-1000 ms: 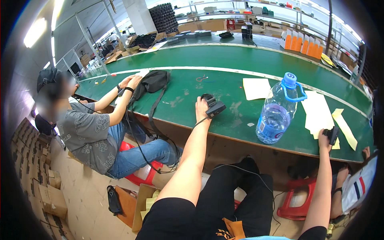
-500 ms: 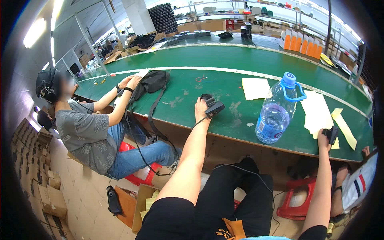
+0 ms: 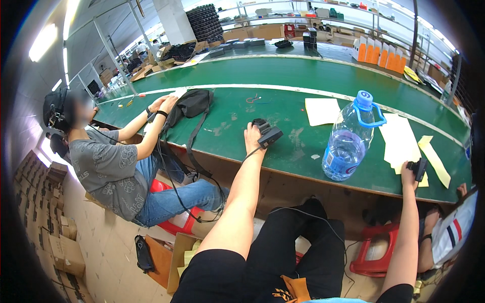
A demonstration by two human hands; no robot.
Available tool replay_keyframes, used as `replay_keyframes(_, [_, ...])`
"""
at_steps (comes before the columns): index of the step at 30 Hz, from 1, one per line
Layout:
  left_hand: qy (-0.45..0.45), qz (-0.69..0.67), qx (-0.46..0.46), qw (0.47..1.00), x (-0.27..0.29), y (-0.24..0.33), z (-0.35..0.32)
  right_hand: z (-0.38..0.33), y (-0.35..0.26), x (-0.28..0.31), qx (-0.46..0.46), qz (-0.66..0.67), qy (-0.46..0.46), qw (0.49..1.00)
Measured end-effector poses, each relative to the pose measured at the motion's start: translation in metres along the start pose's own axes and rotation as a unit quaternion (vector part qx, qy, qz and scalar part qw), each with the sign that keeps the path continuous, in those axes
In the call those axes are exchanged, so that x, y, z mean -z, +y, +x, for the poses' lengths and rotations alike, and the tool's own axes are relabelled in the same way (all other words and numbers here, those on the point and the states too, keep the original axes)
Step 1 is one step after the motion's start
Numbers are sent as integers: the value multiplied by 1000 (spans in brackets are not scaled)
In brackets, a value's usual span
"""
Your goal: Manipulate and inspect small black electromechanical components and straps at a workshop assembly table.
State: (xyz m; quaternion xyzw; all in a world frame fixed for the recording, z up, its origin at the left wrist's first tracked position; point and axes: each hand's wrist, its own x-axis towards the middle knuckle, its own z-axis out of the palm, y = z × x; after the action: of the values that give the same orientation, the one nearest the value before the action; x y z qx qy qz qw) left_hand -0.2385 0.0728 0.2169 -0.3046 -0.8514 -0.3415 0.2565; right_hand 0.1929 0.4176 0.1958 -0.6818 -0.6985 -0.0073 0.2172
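My left hand (image 3: 251,137) rests over the green tabletop (image 3: 222,131) with a black boxy device (image 3: 270,137) at its right side and a cable running back along the forearm. Over at the right, my right hand (image 3: 408,178) lies by the table's front edge, beside pale yellow paper sheets (image 3: 399,139). It too has a small black device (image 3: 419,169) against it. On both hands the fingers are mostly hidden, and whether the devices are strapped on or held does not show. Between my hands stands a large clear bottle (image 3: 345,146) with a blue cap and handle, partly filled.
A seated person (image 3: 108,166) at the left has both hands by a black bag (image 3: 194,103) on the table. Another person's sleeve (image 3: 452,232) shows at the right. Red stools (image 3: 374,252), cables and an open carton (image 3: 178,257) are below. Orange-and-white boxes (image 3: 376,53) stand farther back.
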Motion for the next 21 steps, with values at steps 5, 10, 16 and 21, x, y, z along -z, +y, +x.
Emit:
replay_keyframes(5, [-7, -1, 2, 1000, -6, 0, 1, 10, 9, -6, -8, -7, -9, 1000])
replay_keyframes(10, [1, -22, -4, 1000, -3, -4, 1, 5, 1, -4, -6, -8, -7, 1000])
replay_keyframes(16, [-2, -21, 6, 1000, -4, 0, 0, 1, -2, 6, -4, -6, -4, 1000])
replay_keyframes(21, [4, -19, 4, 1000, -2, -1, 0, -3, -4, 6, 1, -3, -7, 1000])
